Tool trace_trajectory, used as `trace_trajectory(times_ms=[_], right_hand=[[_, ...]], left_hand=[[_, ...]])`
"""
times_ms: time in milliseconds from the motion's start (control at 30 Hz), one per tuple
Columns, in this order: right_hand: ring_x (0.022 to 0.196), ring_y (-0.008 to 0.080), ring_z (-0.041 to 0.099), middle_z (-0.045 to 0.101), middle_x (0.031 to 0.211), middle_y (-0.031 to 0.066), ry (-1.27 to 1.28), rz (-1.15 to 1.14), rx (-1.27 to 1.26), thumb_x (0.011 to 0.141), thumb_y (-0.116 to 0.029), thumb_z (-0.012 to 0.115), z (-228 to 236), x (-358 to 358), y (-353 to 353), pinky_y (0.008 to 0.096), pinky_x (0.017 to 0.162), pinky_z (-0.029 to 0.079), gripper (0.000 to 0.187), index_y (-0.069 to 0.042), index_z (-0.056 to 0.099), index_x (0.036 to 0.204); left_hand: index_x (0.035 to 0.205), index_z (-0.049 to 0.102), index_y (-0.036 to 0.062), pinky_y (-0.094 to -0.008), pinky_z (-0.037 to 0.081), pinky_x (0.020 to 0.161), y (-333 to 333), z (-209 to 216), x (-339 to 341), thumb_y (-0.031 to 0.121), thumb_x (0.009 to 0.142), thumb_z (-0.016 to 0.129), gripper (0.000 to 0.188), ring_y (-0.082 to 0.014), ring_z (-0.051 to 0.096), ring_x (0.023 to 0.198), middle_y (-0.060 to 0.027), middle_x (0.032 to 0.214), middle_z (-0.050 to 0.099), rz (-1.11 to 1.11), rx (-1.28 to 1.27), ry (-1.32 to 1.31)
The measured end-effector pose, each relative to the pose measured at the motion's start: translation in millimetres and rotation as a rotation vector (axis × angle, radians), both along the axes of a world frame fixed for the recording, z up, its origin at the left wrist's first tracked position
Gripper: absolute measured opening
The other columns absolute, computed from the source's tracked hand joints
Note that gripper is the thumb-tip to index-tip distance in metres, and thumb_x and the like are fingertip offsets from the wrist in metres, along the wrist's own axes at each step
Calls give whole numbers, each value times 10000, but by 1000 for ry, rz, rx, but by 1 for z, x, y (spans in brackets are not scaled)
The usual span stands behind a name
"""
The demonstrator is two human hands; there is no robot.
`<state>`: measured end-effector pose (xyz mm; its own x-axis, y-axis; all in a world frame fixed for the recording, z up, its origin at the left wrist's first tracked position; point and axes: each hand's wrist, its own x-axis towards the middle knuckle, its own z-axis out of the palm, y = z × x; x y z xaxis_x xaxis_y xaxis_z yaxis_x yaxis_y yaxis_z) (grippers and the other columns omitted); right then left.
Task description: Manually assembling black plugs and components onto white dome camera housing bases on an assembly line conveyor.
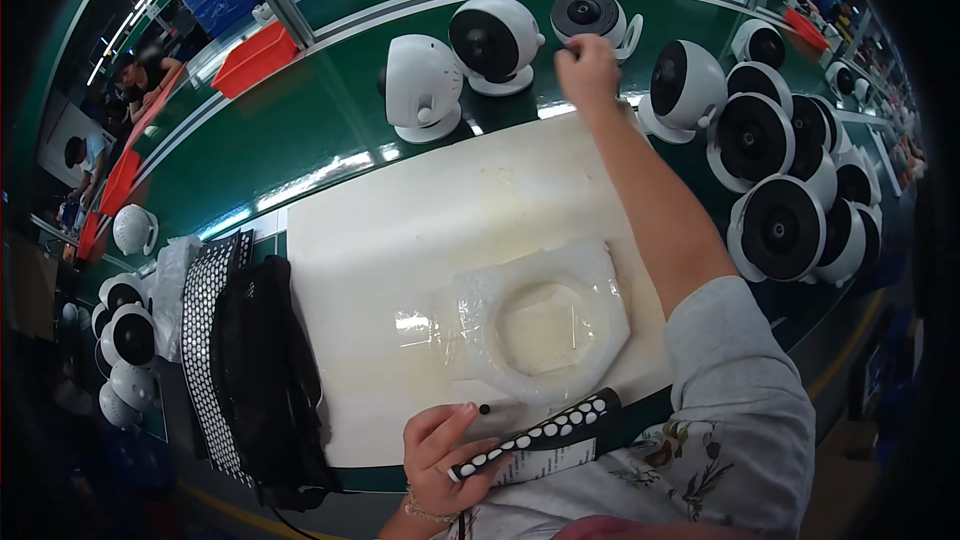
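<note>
My left hand (440, 455) is at the near edge of the work mat, gripping a curled black sheet with white round dots (570, 422) between thumb and fingers. A small black round dot (484, 409) shows beside its fingertip; I cannot tell whether it touches. My right hand (590, 75) is stretched far forward, fingers curled closed, just in front of a white fan-like device with a black round face (585, 12). Whether those fingers hold anything is hidden. A white foam ring (475, 340), covered in clear tape, lies on the pale mat (390, 240).
More white round devices stand ahead, including one turned sideways (425, 85) and one facing forward (490, 35). Several crowd the right side (780, 225). Dotted sheets (200, 340) and a black mesh bundle (265, 370) lie at the left. Red bins (255, 58) and other people are beyond.
</note>
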<state>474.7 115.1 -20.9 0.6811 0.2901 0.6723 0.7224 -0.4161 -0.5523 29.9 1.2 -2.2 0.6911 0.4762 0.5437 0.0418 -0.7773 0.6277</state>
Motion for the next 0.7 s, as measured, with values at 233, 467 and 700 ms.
trace_trajectory(times_ms=[233,467,700], right_hand=[[1192,349,363,335,1307,208,515,-340,403,770,-333,594,10,69,-6,403,986,293,668,-10,298,1274],[1000,261,547,563,1107,134,430,-416,106,720,-439,602,57,60,13,458,877,337,546,-86,540,1132],[966,212,508,548,1091,132,587,409,401,798,-303,566,132,59,-72,300,811,382,455,-4,510,1136]], left_hand=[[720,658,40,-290,459,623,0,3,3,106,584,735,170,-251,524,843,-78,1076,575,7,-51,7],[727,652,40,-296,457,700,-1,8,6,49,539,731,204,-216,548,827,-51,1037,605,7,-150,23],[788,640,17,-308,456,694,-4,16,6,17,568,708,230,-228,558,798,-64,1006,610,-2,-201,-10]])
